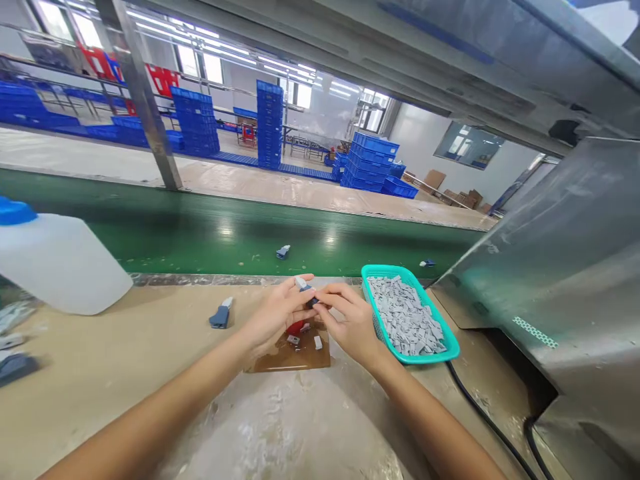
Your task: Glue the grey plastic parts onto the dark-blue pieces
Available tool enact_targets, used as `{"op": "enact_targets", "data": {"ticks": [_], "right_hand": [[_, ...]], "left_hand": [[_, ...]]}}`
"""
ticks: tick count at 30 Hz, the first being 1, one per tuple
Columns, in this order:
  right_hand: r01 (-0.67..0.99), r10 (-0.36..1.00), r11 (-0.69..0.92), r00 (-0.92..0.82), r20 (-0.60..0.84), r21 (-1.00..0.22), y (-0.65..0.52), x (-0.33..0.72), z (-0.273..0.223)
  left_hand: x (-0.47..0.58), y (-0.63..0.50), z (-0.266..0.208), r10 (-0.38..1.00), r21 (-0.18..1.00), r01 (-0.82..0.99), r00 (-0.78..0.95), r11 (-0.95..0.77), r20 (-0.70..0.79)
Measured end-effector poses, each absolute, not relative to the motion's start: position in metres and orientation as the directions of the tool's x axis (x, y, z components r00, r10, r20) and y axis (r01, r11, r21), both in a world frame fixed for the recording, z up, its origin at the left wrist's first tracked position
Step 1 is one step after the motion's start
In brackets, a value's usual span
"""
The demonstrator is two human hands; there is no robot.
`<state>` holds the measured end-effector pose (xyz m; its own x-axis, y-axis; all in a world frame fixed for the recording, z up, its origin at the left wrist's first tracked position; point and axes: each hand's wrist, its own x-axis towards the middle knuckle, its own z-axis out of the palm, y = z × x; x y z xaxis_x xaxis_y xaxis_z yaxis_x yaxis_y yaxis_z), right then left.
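Observation:
Between my two hands is a small dark blue-grey and white plastic part (306,288), held above a brown board (290,360). My left hand (280,308) grips it from the left, with the white end pointing up. The fingertips of my right hand (347,317) pinch at its dark lower end; whether they hold a second small piece is hidden. Below the hands, a red object (296,327) is partly covered, and small white pieces (319,343) lie on the board. A similar blue-grey part (221,315) rests on the table to the left.
A turquoise basket (453,350) full of small grey-white pieces stands right of my hands. At left is a white jug (65,263) with a blue cap. Beyond runs a green conveyor belt (240,230) carrying similar parts (283,252). A metal housing (560,253) and black cable (480,407) are at right.

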<state>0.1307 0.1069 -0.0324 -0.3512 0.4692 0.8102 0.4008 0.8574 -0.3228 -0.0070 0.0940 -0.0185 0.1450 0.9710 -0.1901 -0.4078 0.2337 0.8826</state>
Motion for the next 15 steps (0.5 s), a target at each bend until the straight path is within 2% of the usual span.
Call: {"op": "enact_targets", "data": {"ticks": [3,6,8,10,12,13,14,15], "right_hand": [[0.422,0.421,0.87,-0.371,0.828,-0.254,0.107,0.128,-0.037],[0.469,0.411,0.861,-0.413,0.813,-0.197,0.109,0.128,-0.038],[0.529,0.451,0.827,-0.423,0.786,-0.19,0.114,0.135,-0.034],[0.634,0.553,0.741,-0.389,0.737,-0.222,0.124,0.151,-0.027],[0.771,0.72,0.576,-0.322,0.615,-0.271,0.138,0.173,-0.02],[0.841,0.806,0.469,-0.283,0.519,-0.27,0.145,0.185,-0.018],[0.9,0.885,0.356,-0.239,0.4,-0.249,0.152,0.197,-0.018],[0.936,0.937,0.272,-0.205,0.282,-0.223,0.159,0.207,-0.019]], "left_hand": [[-0.002,0.092,-0.017,0.965,0.866,-0.426,0.114,0.261,-0.235],[-0.001,0.095,-0.016,0.966,0.896,-0.365,0.054,0.253,-0.251],[-0.006,0.103,-0.016,0.976,0.933,-0.297,-0.012,0.203,-0.216],[-0.02,0.117,-0.019,0.981,0.968,-0.212,-0.109,0.136,-0.161],[-0.044,0.136,-0.023,0.968,0.994,-0.065,-0.23,0.087,-0.1],[-0.058,0.146,-0.026,0.954,0.995,0.073,-0.294,0.073,-0.048],[-0.073,0.154,-0.028,0.939,0.951,0.295,-0.344,0.092,0.016],[-0.089,0.162,-0.03,0.932,0.823,0.553,-0.352,0.128,0.091]]}}
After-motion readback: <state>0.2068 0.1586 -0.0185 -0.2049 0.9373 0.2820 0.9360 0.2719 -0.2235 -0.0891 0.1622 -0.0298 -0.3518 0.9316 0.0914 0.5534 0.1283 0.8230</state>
